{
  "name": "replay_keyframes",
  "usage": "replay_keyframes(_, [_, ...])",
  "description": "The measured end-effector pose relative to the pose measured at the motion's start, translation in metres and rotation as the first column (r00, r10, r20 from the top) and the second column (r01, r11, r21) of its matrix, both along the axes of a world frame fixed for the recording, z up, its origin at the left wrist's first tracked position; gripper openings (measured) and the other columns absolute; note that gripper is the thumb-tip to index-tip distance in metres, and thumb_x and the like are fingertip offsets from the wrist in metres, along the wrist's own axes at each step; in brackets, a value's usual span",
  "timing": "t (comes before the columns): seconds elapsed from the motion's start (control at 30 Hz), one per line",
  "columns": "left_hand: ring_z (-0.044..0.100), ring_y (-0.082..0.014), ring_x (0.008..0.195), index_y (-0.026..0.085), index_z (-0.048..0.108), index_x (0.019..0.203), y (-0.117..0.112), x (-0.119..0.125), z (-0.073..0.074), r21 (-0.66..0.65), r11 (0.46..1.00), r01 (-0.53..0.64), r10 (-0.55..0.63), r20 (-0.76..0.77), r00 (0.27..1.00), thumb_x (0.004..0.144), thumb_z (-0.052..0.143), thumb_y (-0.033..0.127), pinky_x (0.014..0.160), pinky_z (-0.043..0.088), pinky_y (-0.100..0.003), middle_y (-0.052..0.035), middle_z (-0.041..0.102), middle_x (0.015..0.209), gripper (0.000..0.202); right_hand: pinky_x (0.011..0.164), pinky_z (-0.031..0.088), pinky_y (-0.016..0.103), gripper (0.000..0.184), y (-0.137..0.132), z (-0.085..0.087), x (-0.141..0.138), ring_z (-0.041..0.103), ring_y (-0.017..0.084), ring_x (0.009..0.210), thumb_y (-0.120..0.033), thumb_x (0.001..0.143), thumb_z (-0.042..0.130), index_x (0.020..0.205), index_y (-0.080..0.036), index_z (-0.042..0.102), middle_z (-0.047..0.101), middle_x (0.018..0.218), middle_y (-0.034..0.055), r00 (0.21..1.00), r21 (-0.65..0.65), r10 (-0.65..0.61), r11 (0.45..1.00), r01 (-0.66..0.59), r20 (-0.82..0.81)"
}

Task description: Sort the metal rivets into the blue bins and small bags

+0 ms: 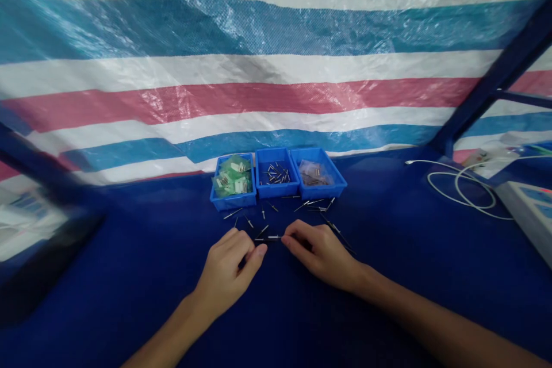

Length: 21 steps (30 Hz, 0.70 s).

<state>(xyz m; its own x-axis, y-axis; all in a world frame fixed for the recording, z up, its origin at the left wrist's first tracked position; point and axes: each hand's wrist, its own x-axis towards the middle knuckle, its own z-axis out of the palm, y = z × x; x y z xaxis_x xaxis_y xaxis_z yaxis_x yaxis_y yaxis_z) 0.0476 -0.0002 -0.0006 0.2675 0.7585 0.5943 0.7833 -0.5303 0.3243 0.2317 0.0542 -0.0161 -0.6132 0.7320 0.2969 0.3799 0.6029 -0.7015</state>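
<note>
My right hand [318,252] is closed in a pinch at the right end of a slim metal pin, like a blind rivet [273,237]. It lies level just above or on the dark blue table, its silver part showing between my hands. My left hand [229,264] is curled, thumb against the bent fingers, close to the left end of the pins; what it holds, if anything, is hidden. Several similar pins [233,213] are scattered beyond my hands. One loose pin [261,232] slants just right of my left fingers.
Three blue bins stand in a row: the left bin [235,203] holds green bags, the middle bin [278,190] loose pins, the right bin [323,191] clear bags. A white cable [461,175] and a grey box [528,213] are at right. Striped sheeting [259,92] hangs behind.
</note>
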Motion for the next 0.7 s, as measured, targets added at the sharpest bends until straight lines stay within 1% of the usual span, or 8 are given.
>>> replay_keyframes(0.13, [0.027, -0.0055, 0.036, 0.018, 0.018, 0.049, 0.0, 0.002, -0.003, 0.044, 0.997, 0.057, -0.058, 0.037, 0.998, 0.08, 0.042, 0.005, 0.041, 0.027, -0.02, 0.0073, 0.024, 0.041, 0.041, 0.043, 0.027, 0.017, 0.015, 0.002, 0.0, 0.001, 0.042, 0.007, 0.042, -0.021, 0.086, 0.047, 0.082, -0.013, 0.058, 0.047, 0.049, -0.0053, 0.999, 0.004, -0.033, 0.999, 0.033, -0.001])
replay_keyframes(0.3, [0.026, -0.0044, 0.035, 0.018, 0.018, 0.05, 0.0, 0.0, -0.008, 0.053, 0.996, 0.067, -0.071, 0.094, 0.993, 0.081, 0.046, 0.006, 0.038, 0.025, -0.02, 0.0082, 0.021, 0.042, 0.043, 0.047, 0.033, 0.016, 0.02, 0.003, 0.0, 0.001, 0.049, 0.007, 0.047, -0.025, 0.089, 0.044, 0.08, -0.015, 0.06, 0.057, 0.057, -0.0022, 1.0, 0.037, 0.029, 0.999, -0.029, 0.0])
replay_keyframes(0.4, [0.029, -0.0047, 0.032, 0.019, 0.035, 0.056, -0.002, -0.003, -0.01, 0.024, 0.998, 0.059, -0.061, 0.114, 0.992, 0.085, 0.043, 0.01, 0.035, 0.025, -0.018, 0.0095, 0.026, 0.042, 0.032, 0.045, 0.032, 0.016, 0.032, 0.004, -0.001, 0.001, 0.047, 0.007, 0.045, -0.03, 0.092, 0.039, 0.069, -0.016, 0.056, 0.055, 0.055, -0.0023, 0.998, 0.072, 0.064, 0.995, -0.065, 0.02])
replay_keyframes(0.47, [0.031, -0.0054, 0.03, 0.02, 0.048, 0.073, -0.003, -0.005, -0.011, -0.016, 0.998, 0.057, -0.055, 0.116, 0.992, 0.088, 0.036, 0.011, 0.033, 0.026, -0.017, 0.0108, 0.03, 0.042, 0.021, 0.043, 0.029, 0.017, 0.039, 0.004, -0.003, 0.001, 0.043, 0.006, 0.042, -0.032, 0.093, 0.034, 0.063, -0.016, 0.052, 0.05, 0.051, -0.0028, 0.998, 0.101, 0.054, 0.993, -0.058, 0.035])
replay_keyframes(0.53, [0.037, -0.0061, 0.03, 0.021, 0.05, 0.091, -0.004, -0.006, -0.012, -0.073, 0.997, 0.041, -0.032, 0.116, 0.993, 0.089, 0.033, 0.011, 0.033, 0.03, -0.016, 0.0111, 0.037, 0.044, 0.02, 0.041, 0.028, 0.017, 0.041, 0.004, -0.006, 0.001, 0.042, 0.007, 0.04, -0.033, 0.094, 0.031, 0.062, -0.017, 0.05, 0.049, 0.049, -0.0029, 0.999, 0.132, 0.022, 0.991, -0.028, 0.045])
replay_keyframes(0.57, [0.042, -0.0064, 0.033, 0.021, 0.05, 0.095, -0.005, -0.007, -0.012, -0.097, 0.995, 0.029, -0.017, 0.117, 0.993, 0.089, 0.033, 0.012, 0.036, 0.034, -0.015, 0.0103, 0.043, 0.047, 0.02, 0.041, 0.029, 0.017, 0.04, 0.004, -0.007, 0.0, 0.042, 0.007, 0.04, -0.034, 0.094, 0.031, 0.063, -0.017, 0.05, 0.049, 0.049, -0.0029, 0.999, 0.149, -0.001, 0.989, -0.006, 0.046])
replay_keyframes(0.63, [0.053, -0.0073, 0.044, 0.021, 0.051, 0.093, -0.005, -0.007, -0.013, -0.121, 0.993, 0.008, 0.007, 0.121, 0.993, 0.088, 0.034, 0.012, 0.045, 0.043, -0.016, 0.0068, 0.055, 0.059, 0.019, 0.042, 0.03, 0.017, 0.038, 0.006, -0.007, -0.001, 0.044, 0.007, 0.041, -0.034, 0.094, 0.032, 0.068, -0.017, 0.053, 0.051, 0.05, -0.0027, 0.997, 0.182, -0.068, 0.982, 0.06, 0.04])
replay_keyframes(0.7, [0.06, -0.0088, 0.057, 0.021, 0.052, 0.089, -0.004, -0.006, -0.013, -0.111, 0.994, 0.003, 0.011, 0.121, 0.993, 0.087, 0.037, 0.011, 0.055, 0.048, -0.018, 0.003, 0.06, 0.071, 0.018, 0.043, 0.031, 0.018, 0.035, 0.013, -0.006, -0.003, 0.046, 0.007, 0.041, -0.035, 0.093, 0.033, 0.075, -0.017, 0.056, 0.052, 0.05, -0.0024, 0.987, 0.218, -0.158, 0.965, 0.148, 0.03])
